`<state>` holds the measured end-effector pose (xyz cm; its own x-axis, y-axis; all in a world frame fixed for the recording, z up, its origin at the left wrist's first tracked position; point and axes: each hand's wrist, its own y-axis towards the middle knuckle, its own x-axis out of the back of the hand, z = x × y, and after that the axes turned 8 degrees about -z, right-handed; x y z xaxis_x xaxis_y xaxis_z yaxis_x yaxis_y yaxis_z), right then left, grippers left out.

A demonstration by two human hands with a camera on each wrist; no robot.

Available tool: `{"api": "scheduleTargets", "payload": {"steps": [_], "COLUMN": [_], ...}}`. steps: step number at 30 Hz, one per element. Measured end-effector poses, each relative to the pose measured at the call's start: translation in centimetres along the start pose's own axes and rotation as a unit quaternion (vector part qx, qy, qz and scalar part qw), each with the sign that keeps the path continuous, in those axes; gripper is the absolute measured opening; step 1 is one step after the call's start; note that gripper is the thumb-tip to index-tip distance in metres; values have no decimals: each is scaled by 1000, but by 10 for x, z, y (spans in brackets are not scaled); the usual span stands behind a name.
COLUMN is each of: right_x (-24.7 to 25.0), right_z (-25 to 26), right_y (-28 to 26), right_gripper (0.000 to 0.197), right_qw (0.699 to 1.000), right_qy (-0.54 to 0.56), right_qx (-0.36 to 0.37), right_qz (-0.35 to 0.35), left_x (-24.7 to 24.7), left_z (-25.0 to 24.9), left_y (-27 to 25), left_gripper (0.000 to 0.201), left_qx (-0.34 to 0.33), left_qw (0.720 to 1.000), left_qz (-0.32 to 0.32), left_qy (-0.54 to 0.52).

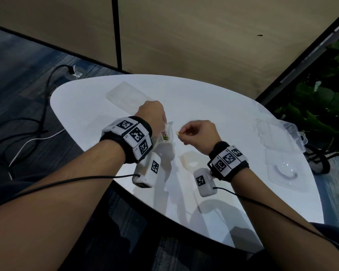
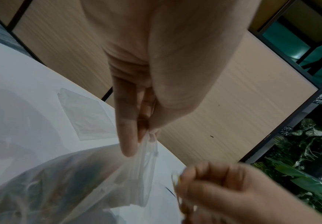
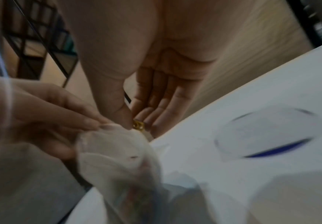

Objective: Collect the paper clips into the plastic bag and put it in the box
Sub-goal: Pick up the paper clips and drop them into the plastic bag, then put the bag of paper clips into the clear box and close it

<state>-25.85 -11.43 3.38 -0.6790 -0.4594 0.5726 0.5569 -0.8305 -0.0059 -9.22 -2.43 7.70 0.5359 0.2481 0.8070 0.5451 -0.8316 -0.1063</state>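
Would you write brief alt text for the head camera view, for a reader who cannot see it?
Over a white table, the left hand holds up a clear plastic bag with coloured paper clips inside, while the right hand pinches a yellow paper clip beside its opening. A clear plastic box lies open at the table's right edge.

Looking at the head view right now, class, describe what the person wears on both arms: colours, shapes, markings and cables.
Both forearms are bare, with no sleeves. The left wristband and the right wristband are black straps carrying white blocks printed with black square code markers. Below each hangs a white boxy camera unit, left and right, also marked, each trailing a thin black cable along the arm.
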Motion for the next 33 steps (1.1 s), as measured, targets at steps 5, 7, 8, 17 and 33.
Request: {"api": "scheduleTargets", "payload": {"steps": [5, 7, 8, 17, 33], "right_x": [-13, -9, -3, 56, 64], "right_z": [22, 18, 14, -40, -62], "right_y": [-10, -17, -20, -58, -44], "right_gripper": [11, 7, 11, 3, 9], "right_qw": [999, 999, 999, 995, 925], "right_qy": [35, 34, 31, 77, 279], "right_qx": [25, 27, 32, -53, -259], "right_qz": [16, 12, -7, 28, 12], "left_x": [2, 4, 4, -20, -82], "left_z": [-4, -6, -7, -32, -70], "left_y": [-3, -5, -7, -16, 3], "left_gripper": [20, 20, 22, 23, 12], "left_qx": [-33, -38, -43, -150, -251], "left_qw": [998, 995, 991, 958, 960], "left_qz": [44, 81, 105, 232, 123], "left_qy": [-14, -50, -69, -79, -8]}}
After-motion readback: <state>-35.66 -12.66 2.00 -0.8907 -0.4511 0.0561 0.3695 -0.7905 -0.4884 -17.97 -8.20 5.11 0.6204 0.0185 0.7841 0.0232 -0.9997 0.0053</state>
